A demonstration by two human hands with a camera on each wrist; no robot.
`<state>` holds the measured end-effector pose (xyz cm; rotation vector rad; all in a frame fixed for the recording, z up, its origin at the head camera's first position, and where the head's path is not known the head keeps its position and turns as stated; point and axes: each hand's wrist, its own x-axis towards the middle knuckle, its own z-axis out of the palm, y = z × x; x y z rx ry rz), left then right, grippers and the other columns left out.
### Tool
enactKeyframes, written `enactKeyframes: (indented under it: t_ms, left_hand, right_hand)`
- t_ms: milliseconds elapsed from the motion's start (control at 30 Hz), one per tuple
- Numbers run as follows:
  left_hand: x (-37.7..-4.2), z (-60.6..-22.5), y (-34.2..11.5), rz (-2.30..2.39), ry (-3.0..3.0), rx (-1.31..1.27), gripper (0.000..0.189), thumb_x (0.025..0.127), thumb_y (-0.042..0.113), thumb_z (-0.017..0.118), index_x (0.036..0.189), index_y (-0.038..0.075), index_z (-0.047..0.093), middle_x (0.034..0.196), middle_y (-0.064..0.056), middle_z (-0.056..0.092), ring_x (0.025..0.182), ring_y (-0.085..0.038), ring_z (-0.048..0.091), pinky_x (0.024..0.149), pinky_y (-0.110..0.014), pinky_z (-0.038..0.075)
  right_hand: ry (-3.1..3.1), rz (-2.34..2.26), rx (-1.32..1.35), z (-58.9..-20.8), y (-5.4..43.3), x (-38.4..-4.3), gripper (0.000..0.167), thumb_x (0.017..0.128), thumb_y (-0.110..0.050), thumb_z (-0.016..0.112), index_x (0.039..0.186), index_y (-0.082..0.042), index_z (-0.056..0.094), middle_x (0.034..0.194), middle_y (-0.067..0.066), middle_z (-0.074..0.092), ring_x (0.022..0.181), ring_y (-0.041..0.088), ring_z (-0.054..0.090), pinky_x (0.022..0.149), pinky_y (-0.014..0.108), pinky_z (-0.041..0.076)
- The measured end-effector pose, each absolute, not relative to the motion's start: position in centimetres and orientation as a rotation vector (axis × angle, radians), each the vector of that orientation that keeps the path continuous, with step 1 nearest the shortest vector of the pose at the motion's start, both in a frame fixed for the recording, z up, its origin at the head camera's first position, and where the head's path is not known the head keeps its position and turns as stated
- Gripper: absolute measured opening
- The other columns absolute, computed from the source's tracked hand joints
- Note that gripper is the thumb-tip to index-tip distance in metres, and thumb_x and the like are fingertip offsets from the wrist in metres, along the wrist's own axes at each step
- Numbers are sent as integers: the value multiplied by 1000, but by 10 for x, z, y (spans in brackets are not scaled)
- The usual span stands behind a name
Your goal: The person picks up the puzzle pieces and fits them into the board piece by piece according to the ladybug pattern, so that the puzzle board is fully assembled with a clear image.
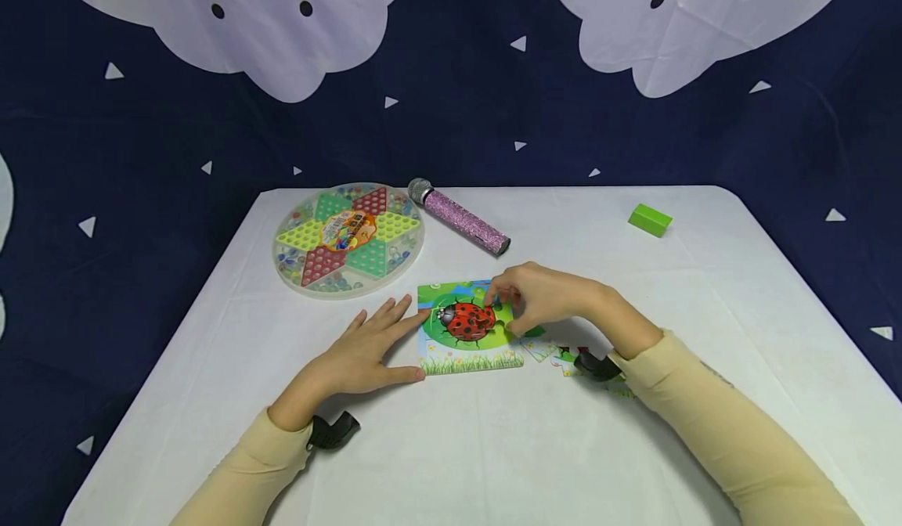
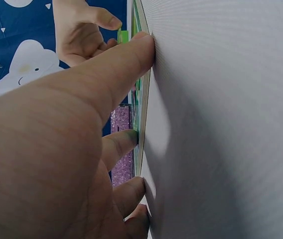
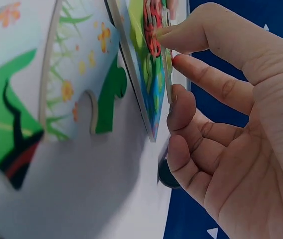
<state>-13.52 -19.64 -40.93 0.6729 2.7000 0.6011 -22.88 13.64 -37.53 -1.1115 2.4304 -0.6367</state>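
Note:
A ladybug jigsaw puzzle (image 1: 468,322) lies flat on the white table, with a red spotted ladybug at its middle. My left hand (image 1: 369,350) rests with spread fingers at the board's left side; its index fingertip and thumb touch the edge. At the upper right of the picture, my right hand (image 1: 543,299) pinches a puzzle piece (image 3: 168,64) between thumb and fingers, and the piece stands slightly above the board. Most of that piece is hidden by the fingers. Loose puzzle pieces (image 3: 79,64) lie on the table right of the board, partly under the right wrist.
A round marble board game (image 1: 348,240) sits at the back left. Beside it lies a pink glitter microphone (image 1: 465,221). A green block (image 1: 650,220) is at the back right. Behind the table (image 1: 451,448) hangs a dark blue cloth with clouds.

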Motion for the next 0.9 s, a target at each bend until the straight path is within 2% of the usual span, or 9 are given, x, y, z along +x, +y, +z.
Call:
enactKeyframes:
  t_ms: [333, 900]
  left_hand:
    - [-135, -408, -196, 627, 2695, 693, 89, 97, 56, 74, 171, 26, 33, 181, -14, 16, 167, -45, 13, 129, -77, 10]
    - [-135, -407, -196, 627, 2697, 692, 90, 97, 57, 74, 171, 27, 32, 181, -14, 16, 167, -45, 14, 129, -77, 10]
  right_hand:
    - [2415, -578, -1142, -380, 129, -230, 45, 81, -15, 88, 125, -16, 75, 101, -2, 69, 81, 9, 58, 79, 29, 54]
    - [2395, -570, -1164, -379, 125, -231, 43, 81, -12, 89, 122, -14, 77, 96, -1, 69, 77, 9, 56, 74, 27, 52]
